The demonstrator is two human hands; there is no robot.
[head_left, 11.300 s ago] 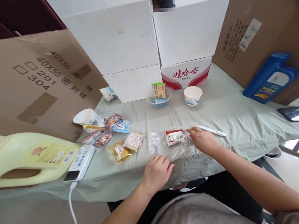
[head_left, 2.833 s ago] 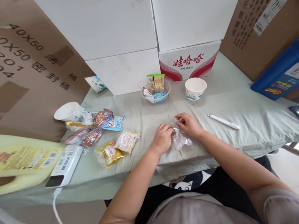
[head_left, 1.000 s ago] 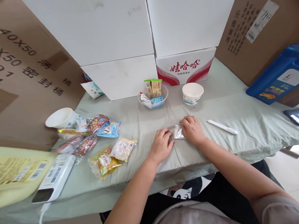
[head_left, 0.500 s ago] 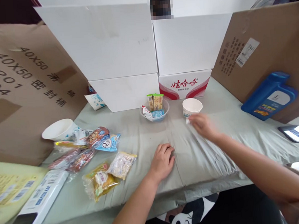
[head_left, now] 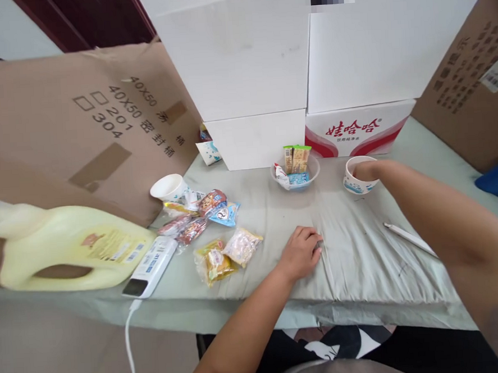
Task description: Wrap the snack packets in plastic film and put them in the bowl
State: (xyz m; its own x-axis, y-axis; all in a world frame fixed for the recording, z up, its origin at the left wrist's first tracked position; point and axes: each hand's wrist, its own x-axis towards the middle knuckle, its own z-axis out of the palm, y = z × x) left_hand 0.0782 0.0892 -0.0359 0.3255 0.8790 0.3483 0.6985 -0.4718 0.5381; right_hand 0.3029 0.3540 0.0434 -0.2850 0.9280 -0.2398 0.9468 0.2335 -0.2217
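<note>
My left hand [head_left: 301,252] rests palm down on the cloth, fingers lying loosely bent and holding nothing. My right hand [head_left: 367,171] reaches into a white paper bowl [head_left: 360,187] with a blue pattern; its fingers are hidden inside, so I cannot see what they hold. Left of that bowl stands a clear plastic bowl [head_left: 298,187] containing a green-topped cracker pack [head_left: 300,159], a blue packet [head_left: 299,178] and a red-and-white wrapper [head_left: 281,176]. Two wrapped snacks, one yellow [head_left: 215,263] and one pale [head_left: 243,246], lie left of my left hand.
Several packets [head_left: 192,230] lie by a tipped paper bowl [head_left: 167,187]. A yellow jug [head_left: 70,234] and a white power bank [head_left: 153,268] with a cable are at left. White boxes [head_left: 263,140] stand behind. A thin white stick [head_left: 410,239] lies under my right forearm.
My right hand, which was pinching something small and white in front of the paper bowl, has moved into that bowl. My left hand stays on the cloth. The view has turned left.
</note>
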